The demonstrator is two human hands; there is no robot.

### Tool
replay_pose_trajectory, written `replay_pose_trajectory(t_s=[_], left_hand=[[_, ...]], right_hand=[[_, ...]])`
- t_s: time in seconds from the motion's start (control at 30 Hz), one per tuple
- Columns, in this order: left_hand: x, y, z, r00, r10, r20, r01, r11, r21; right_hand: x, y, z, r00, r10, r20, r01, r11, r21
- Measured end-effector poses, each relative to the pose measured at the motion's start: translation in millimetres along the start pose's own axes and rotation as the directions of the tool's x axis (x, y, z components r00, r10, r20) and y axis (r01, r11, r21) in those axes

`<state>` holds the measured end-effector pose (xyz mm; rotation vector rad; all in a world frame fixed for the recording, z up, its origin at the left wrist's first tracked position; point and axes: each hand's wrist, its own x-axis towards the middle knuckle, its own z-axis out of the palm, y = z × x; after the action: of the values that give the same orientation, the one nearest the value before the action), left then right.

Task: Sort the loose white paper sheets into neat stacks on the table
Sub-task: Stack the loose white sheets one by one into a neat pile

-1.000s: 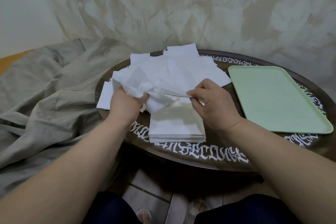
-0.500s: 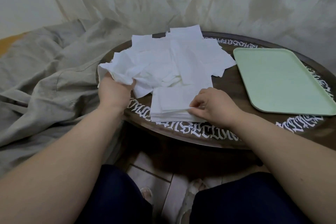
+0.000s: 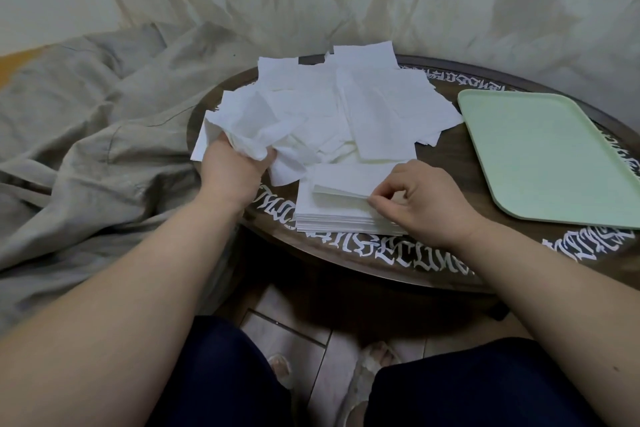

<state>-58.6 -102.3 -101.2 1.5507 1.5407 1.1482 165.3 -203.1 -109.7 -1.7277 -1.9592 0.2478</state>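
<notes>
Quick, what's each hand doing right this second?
Left hand: closed on a crumpled bunch of loose sheets.
Right hand: fingertips pinching the top sheet on the neat stack.

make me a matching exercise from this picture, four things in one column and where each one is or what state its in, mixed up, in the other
Things
1. pale green plastic tray
2. neat stack of white paper sheets
3. crumpled white paper sheet
4. loose pile of white paper sheets

Places or states
A. gripped in the left hand
B. spread out at the far middle of the round dark wooden table
C. squared up at the near edge, with the right hand pinching its top sheets
D. lying bare on the table's right side

Pairs: 1-D, 2-C, 3-A, 4-B
</notes>
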Motion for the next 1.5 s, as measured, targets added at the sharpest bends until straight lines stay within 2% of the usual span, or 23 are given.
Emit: replay_pose_trajectory(t_s=[0.1, 0.3, 0.4, 0.47, 0.53, 0.63, 0.73, 0.9, 0.97, 1.07, 1.1, 1.27, 1.43, 1.5], left_hand=[[0.5, -1.4, -0.1, 1.000, -0.008, 0.021, 0.008, 1.000, -0.009], [-1.1, -0.6, 0.3, 0.999, -0.025, 0.033, 0.028, 0.997, -0.078], [-1.1, 0.7, 0.7, 1.000, -0.013, 0.028, 0.016, 0.994, -0.107], [-1.3, 6.2, -1.9, 0.999, -0.034, 0.015, 0.036, 0.982, -0.186], [-0.4, 13.4, -4.1, 0.999, -0.032, 0.024, 0.038, 0.943, -0.330], [-5.3, 26.8, -4.0, 0.997, 0.024, 0.069, 0.011, 0.883, -0.469], [-10.5, 32.4, 2.8, 0.988, 0.089, 0.127, -0.025, 0.900, -0.435], [-19.7, 38.0, 13.5, 0.969, 0.083, 0.233, 0.025, 0.905, -0.426], [-18.1, 38.5, 13.0, 0.979, 0.047, 0.198, 0.047, 0.895, -0.444], [-10.1, 30.4, 10.0, 0.994, -0.013, 0.107, 0.057, 0.907, -0.416], [-7.9, 25.8, 9.7, 0.995, -0.033, 0.094, 0.069, 0.911, -0.407], [-3.9, 8.3, 12.0, 0.995, -0.082, 0.061, 0.097, 0.945, -0.313], [0.1, 4.8, 13.2, 0.994, -0.107, 0.033, 0.112, 0.952, -0.287], [0.3, 4.7, 13.2, 0.994, -0.106, 0.022, 0.108, 0.951, -0.289]], right_hand=[[0.7, -3.3, 7.6, 0.995, -0.084, -0.055, 0.080, 0.995, -0.067], [1.2, -7.0, 14.9, 0.980, -0.195, -0.026, 0.190, 0.971, -0.143], [1.5, -7.8, 12.9, 0.989, -0.108, 0.097, 0.120, 0.983, -0.136], [1.0, -9.1, 11.6, 0.990, -0.050, 0.135, 0.065, 0.992, -0.112], [2.9, -13.1, 6.9, 0.995, 0.009, 0.101, -0.003, 0.998, -0.063], [11.1, -24.8, -4.2, 0.991, 0.135, -0.013, -0.132, 0.979, 0.154], [23.4, -41.8, -9.6, 0.976, 0.213, -0.039, -0.181, 0.901, 0.395], [33.4, -54.0, -6.2, 0.960, 0.269, -0.072, -0.175, 0.784, 0.595], [31.3, -45.8, -9.5, 0.933, 0.357, -0.047, -0.226, 0.683, 0.695], [26.0, -27.5, -20.0, 0.863, 0.504, 0.031, -0.294, 0.453, 0.842], [23.1, -21.2, -22.8, 0.846, 0.532, 0.047, -0.311, 0.419, 0.853], [14.8, -6.4, -28.9, 0.800, 0.598, 0.032, -0.341, 0.411, 0.846], [31.7, -14.0, -43.1, 0.832, 0.552, 0.042, -0.274, 0.345, 0.898], [38.5, -23.5, -49.7, 0.853, 0.516, 0.076, -0.232, 0.245, 0.942]])
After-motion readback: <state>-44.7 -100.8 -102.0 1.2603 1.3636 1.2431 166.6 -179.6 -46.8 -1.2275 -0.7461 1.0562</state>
